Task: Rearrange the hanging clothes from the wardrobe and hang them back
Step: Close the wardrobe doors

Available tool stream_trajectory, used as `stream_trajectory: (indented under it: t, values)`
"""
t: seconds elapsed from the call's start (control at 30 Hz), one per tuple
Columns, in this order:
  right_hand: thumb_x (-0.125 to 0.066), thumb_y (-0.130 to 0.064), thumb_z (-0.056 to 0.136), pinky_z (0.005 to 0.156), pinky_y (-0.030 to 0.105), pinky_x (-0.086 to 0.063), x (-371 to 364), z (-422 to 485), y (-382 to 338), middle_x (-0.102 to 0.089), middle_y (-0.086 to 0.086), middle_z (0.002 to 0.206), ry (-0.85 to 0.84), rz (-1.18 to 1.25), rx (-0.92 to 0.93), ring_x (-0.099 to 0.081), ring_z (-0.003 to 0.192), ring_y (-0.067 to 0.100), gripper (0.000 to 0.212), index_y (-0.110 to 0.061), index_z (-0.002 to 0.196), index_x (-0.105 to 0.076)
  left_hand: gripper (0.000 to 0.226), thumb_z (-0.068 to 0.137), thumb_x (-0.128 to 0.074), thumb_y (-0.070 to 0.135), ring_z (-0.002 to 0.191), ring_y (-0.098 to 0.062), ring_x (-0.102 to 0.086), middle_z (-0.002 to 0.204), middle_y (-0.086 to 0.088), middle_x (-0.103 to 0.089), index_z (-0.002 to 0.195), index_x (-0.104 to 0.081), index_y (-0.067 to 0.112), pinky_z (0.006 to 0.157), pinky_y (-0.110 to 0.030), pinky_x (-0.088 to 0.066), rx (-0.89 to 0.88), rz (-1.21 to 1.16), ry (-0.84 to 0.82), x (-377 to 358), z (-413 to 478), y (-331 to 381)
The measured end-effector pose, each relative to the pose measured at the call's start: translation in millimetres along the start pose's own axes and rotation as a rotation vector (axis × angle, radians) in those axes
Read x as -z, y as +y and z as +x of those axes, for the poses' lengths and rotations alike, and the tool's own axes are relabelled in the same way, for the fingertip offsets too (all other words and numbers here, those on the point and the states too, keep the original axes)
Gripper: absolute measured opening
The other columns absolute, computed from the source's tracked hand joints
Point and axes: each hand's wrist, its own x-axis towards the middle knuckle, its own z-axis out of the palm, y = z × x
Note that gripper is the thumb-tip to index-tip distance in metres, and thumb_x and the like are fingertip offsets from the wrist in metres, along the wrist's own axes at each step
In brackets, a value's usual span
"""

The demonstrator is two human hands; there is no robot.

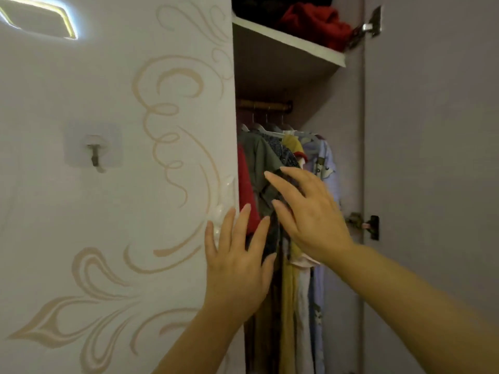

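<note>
Wardrobe (272,82) stood with its right door (432,157) swung open and the left door (121,184), cream swirl pattern, closed. Upper shelf (286,41) held a crumpled red cloth (310,22); the dark stuff left of it was hard to make out. Below, hanging clothes (286,163) were packed on white hangers (270,129) from a wooden rail (264,105). Left to right they were a red garment (247,190), olive shirt (260,160), dark patterned piece (280,149), yellow garment (290,292) and pale blue printed one (324,163). Their hems were cut off by the frame bottom, and the rail's left end was hidden behind the closed door.

Right hand (310,211) was raised in front of the olive shirt, fingers (280,184) spread and straight, gripping nothing. Left hand (237,268) was up at the closed door's edge, fingers (244,222) spread over the red garment; contact unclear.

A clear adhesive hook (94,155) was stuck on the closed door. Two hinges (364,225) showed on the open door.
</note>
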Motion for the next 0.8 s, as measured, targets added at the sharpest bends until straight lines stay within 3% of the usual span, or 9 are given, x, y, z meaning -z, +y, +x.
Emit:
stream_trajectory:
  t: [0.1, 0.23, 0.5, 0.63, 0.73, 0.8]
  values:
    - [-0.039, -0.032, 0.094, 0.093, 0.046, -0.045, 44, -27, 36, -0.053, 0.018, 0.128, 0.027, -0.095, -0.068, -0.053, 0.114, 0.035, 0.045, -0.012, 0.132, -0.052, 0.051, 0.078, -0.064, 0.039, 0.125, -0.037, -0.047, 0.134, -0.016, -0.052, 0.123, -0.06, 0.015, 0.1, -0.062, -0.028, -0.045, -0.114, 0.011, -5, 17, 49]
    - [-0.043, -0.028, 0.092, 0.091, 0.046, -0.046, 110, -68, 83, -0.054, 0.02, 0.124, 0.103, -0.158, -0.126, -0.055, 0.109, 0.037, 0.043, -0.009, 0.13, -0.053, 0.06, 0.068, -0.079, 0.035, 0.122, -0.04, -0.049, 0.132, -0.018, -0.053, 0.122, -0.061, 0.015, 0.096, -0.066, -0.031, -0.092, -0.222, -0.025, -10, 38, 121]
    - [-0.046, -0.025, 0.092, 0.102, 0.027, -0.032, 236, -139, 191, -0.053, 0.015, 0.126, 0.297, -0.268, -0.165, -0.044, 0.117, 0.02, 0.041, -0.011, 0.131, -0.049, 0.058, 0.065, -0.082, 0.025, 0.115, -0.042, -0.054, 0.125, -0.021, -0.057, 0.118, -0.063, 0.008, 0.094, -0.066, -0.033, -0.171, -0.431, 0.024, 5, 99, 284]
    - [-0.041, -0.028, 0.092, 0.102, 0.031, -0.032, 286, -170, 249, -0.05, 0.014, 0.129, 0.367, -0.282, -0.265, -0.04, 0.12, 0.019, 0.045, -0.013, 0.135, -0.043, 0.052, 0.081, -0.069, 0.026, 0.127, -0.039, -0.043, 0.137, -0.018, -0.048, 0.129, -0.055, 0.01, 0.105, -0.06, -0.02, -0.256, -0.506, 0.137, 22, 153, 365]
    - [-0.038, -0.03, 0.092, 0.099, 0.035, -0.034, 304, -190, 282, -0.052, 0.016, 0.129, 0.351, -0.289, -0.32, -0.04, 0.119, 0.02, 0.048, -0.008, 0.135, -0.044, 0.054, 0.093, -0.046, 0.041, 0.141, -0.031, -0.018, 0.153, -0.009, -0.026, 0.143, -0.034, 0.021, 0.111, -0.047, 0.001, -0.31, -0.453, 0.169, 35, 200, 420]
    - [-0.038, -0.031, 0.092, 0.098, 0.036, -0.034, 306, -199, 297, -0.053, 0.016, 0.129, 0.329, -0.288, -0.329, -0.04, 0.119, 0.02, 0.049, -0.008, 0.135, -0.044, 0.057, 0.096, -0.035, 0.048, 0.144, -0.029, -0.004, 0.157, -0.005, -0.013, 0.146, -0.024, 0.026, 0.111, -0.048, 0.009, -0.393, -0.302, 0.169, 37, 227, 446]
